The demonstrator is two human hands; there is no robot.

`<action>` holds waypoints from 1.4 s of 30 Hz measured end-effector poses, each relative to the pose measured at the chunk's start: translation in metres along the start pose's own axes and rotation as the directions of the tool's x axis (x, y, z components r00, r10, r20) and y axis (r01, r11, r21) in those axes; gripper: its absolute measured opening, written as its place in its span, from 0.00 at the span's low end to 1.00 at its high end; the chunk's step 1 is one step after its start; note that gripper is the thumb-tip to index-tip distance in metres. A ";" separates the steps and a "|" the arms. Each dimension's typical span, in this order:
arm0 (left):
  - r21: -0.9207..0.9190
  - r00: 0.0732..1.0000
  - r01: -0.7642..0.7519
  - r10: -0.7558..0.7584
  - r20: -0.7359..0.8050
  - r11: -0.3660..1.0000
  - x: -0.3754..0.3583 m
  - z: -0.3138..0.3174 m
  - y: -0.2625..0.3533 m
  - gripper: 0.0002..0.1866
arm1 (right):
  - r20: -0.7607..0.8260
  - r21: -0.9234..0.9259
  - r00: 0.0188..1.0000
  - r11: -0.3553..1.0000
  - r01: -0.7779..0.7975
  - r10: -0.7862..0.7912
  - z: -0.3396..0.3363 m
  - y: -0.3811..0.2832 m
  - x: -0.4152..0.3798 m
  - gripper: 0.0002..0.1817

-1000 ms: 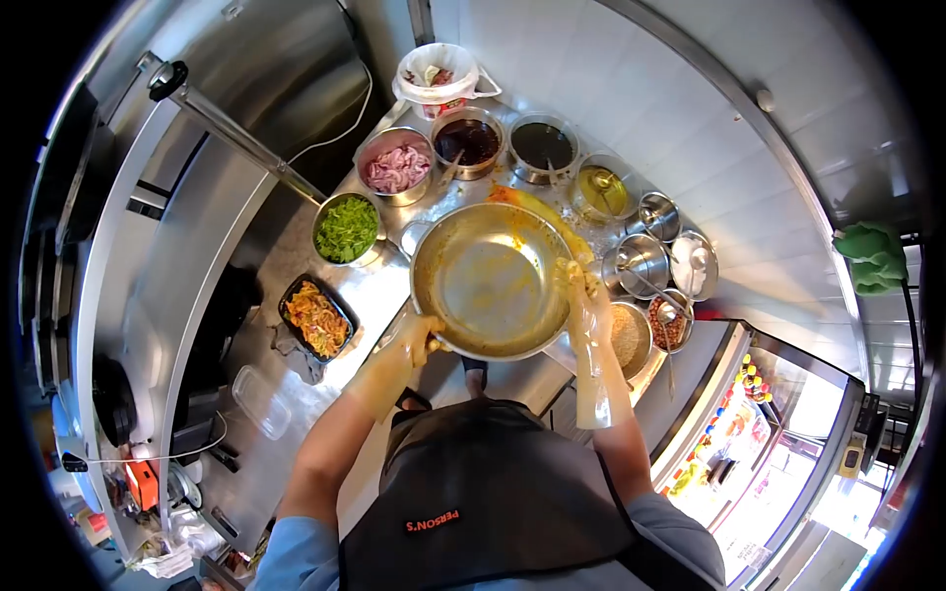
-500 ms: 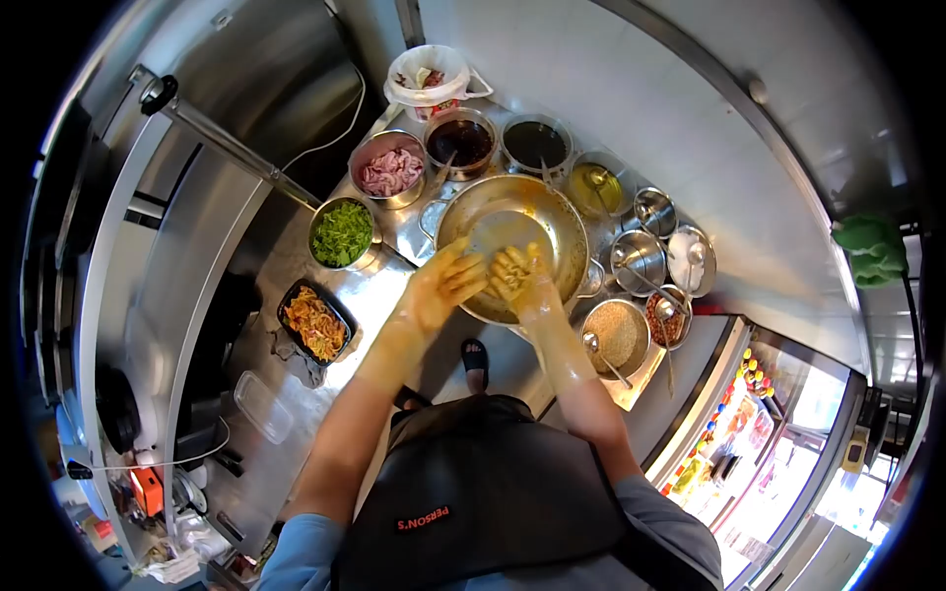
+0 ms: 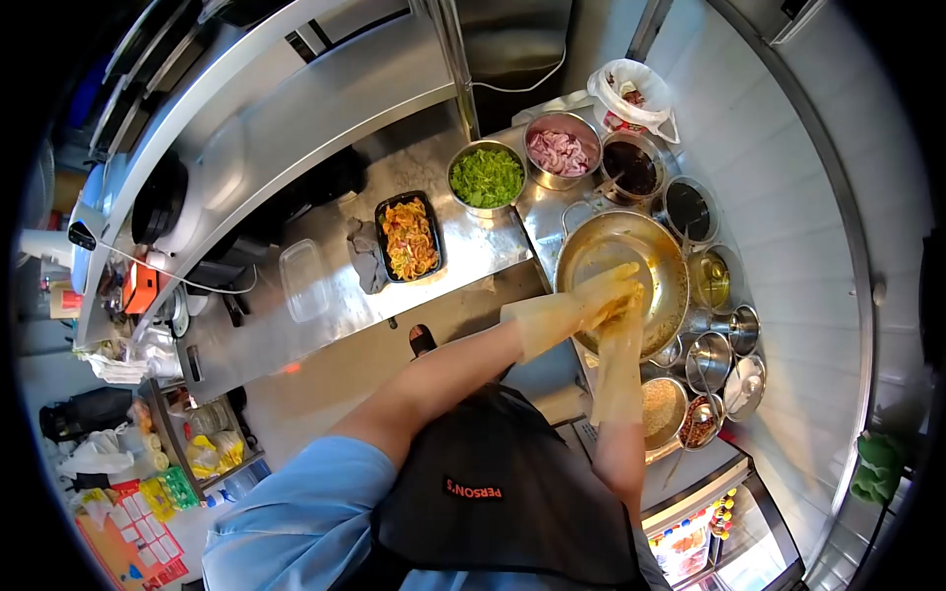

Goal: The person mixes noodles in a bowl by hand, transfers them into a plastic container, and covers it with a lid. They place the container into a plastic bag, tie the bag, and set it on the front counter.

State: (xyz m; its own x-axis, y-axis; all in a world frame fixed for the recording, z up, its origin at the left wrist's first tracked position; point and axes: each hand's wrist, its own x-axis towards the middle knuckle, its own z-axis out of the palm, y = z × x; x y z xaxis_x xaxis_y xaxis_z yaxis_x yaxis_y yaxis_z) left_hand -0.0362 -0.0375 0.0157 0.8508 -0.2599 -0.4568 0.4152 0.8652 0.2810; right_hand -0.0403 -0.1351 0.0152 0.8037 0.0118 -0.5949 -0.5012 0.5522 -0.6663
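Observation:
A large metal bowl (image 3: 645, 251) smeared with yellow-orange sauce stands on the steel counter among the ingredient pots. Both my hands wear long clear gloves stained with the same sauce. They meet over the bowl's near side. My left hand (image 3: 603, 288) lies across my right hand (image 3: 627, 317), fingers stretched, the two touching. Because the gloves overlap, I cannot see whether either hand grips anything.
Left of the bowl sit a black tray of orange-yellow salad (image 3: 409, 236), a grey cloth (image 3: 365, 256) and a clear plastic box (image 3: 304, 279). Bowls of greens (image 3: 486, 177), pink meat (image 3: 559, 153) and dark sauces (image 3: 631, 167) ring the far side. Small pots and a grain bowl (image 3: 662, 406) stand to the right.
The bowl, held up by both hands a second ago, now rests on the counter. My hands came together over it. My head has turned, so the counter sits at the upper right.

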 end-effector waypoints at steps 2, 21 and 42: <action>-0.016 1.000 -0.018 0.018 0.001 1.000 0.025 -0.018 -0.015 0.27 | 0.055 0.083 0.996 0.994 -0.067 0.063 0.001 0.004 0.000 0.18; 0.236 0.862 -0.080 0.186 -0.471 0.968 0.058 -0.042 0.004 0.19 | 0.182 0.310 0.981 0.943 -0.124 0.069 0.005 -0.035 -0.038 0.21; -0.248 0.975 -0.160 0.114 -0.188 0.956 0.129 -0.072 -0.063 0.24 | 0.544 -0.686 0.805 -0.428 0.588 0.236 -0.126 -0.036 -0.096 0.15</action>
State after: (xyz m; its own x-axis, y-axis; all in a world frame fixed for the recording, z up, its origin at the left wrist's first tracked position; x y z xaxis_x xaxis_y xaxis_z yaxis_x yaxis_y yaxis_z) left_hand 0.0241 -0.0944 -0.1211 0.8166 -0.0740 -0.5725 0.1810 0.9745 0.1323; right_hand -0.1394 -0.2612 0.0400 0.7033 0.5931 -0.3919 0.4678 -0.8013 -0.3730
